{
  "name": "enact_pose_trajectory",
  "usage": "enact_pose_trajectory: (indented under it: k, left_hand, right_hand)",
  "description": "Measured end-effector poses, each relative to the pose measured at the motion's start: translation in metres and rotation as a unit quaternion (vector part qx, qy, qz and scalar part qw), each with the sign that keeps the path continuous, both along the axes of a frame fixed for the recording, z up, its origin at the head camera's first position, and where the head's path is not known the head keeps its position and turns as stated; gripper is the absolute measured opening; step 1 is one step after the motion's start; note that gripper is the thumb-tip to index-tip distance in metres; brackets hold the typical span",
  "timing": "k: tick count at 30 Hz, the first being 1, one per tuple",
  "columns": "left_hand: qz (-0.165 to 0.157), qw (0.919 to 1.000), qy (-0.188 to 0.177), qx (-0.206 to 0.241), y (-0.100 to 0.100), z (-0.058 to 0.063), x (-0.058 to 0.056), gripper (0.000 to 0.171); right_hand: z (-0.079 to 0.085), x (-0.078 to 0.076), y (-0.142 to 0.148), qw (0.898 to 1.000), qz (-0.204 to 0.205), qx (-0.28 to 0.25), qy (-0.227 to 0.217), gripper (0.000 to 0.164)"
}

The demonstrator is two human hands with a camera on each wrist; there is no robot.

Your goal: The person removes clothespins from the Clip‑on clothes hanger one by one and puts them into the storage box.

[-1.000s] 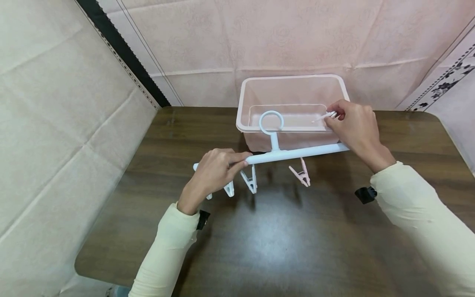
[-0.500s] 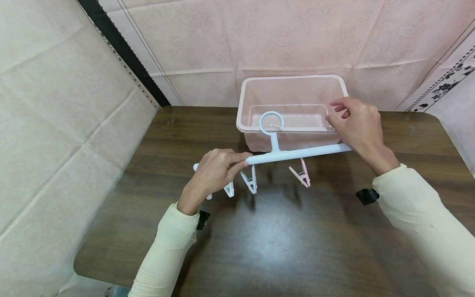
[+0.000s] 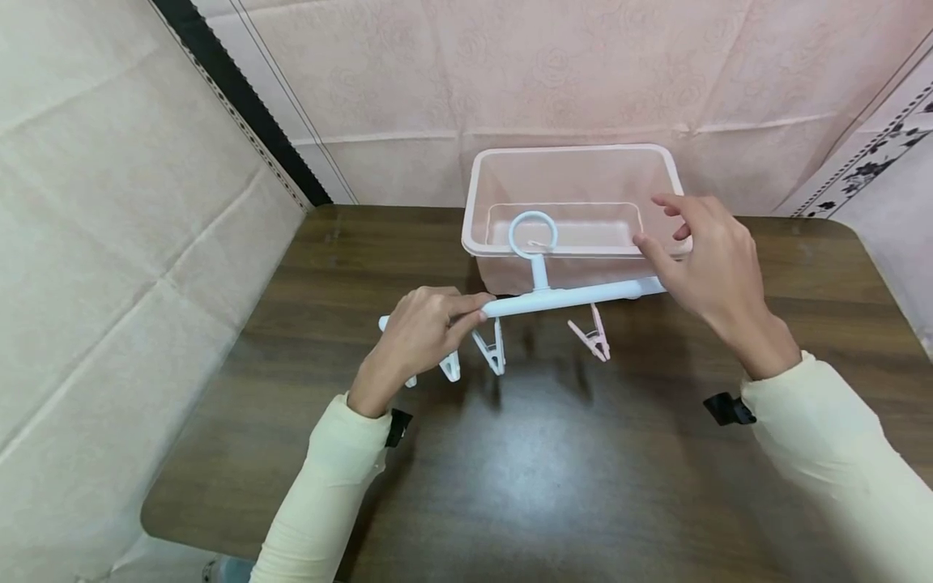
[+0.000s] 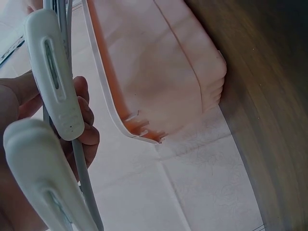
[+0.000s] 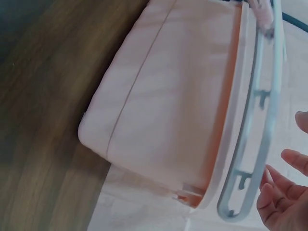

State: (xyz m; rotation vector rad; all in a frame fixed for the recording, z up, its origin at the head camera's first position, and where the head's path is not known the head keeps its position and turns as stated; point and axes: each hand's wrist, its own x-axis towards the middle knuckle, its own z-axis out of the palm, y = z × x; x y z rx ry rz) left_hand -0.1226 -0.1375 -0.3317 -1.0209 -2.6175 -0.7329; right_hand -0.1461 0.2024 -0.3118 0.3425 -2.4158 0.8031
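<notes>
At far left a pale cloth (image 3: 109,202) hangs beside the desk (image 3: 539,494), with a dark strip (image 3: 248,105) running along its edge toward the desk's back corner. Next comes a cream left sleeve (image 3: 321,494) with a small black device (image 3: 398,427) at the wrist, and then the left hand (image 3: 426,328), whose grip is narrow, thumb and fingers holding the light-blue hanger (image 3: 568,298) on the left part of its bar. Below that hand hang three pale clips (image 3: 492,352), the leftmost mostly hidden; the left wrist view shows two of them close up, with slotted handles. The hanger tilts slightly, its right end higher, just in front of a pale pink bin (image 3: 576,150) at the back of the desk. The hanger's ring stands over the bin's near rim as the head view sees it, and something small and pale, too small to make out, shows through it. A pink clip (image 3: 598,340) hangs right of the ring. At the bar's right end is the right hand (image 3: 717,267), its grip wide, fingers bent loosely and the thumb well apart; whether it touches the hanger cannot be told.
</notes>
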Motion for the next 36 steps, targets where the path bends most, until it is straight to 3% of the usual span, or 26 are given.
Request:
enact_pose_trajectory:
  k: [16, 36]
  left_hand:
    - [0.007, 0.9999, 0.011, 0.004, 0.003, 0.002, 0.001, 0.024]
    - [0.004, 0.9999, 0.000, 0.014, 0.003, 0.003, 0.003, 0.025]
  right_hand:
    - [-0.009, 0.048, -0.014, 0.999, 0.015, -0.037, 0.036, 0.047]
    - [-0.041, 0.074, -0.030, 0.994, 0.021, -0.086, 0.062, 0.043]
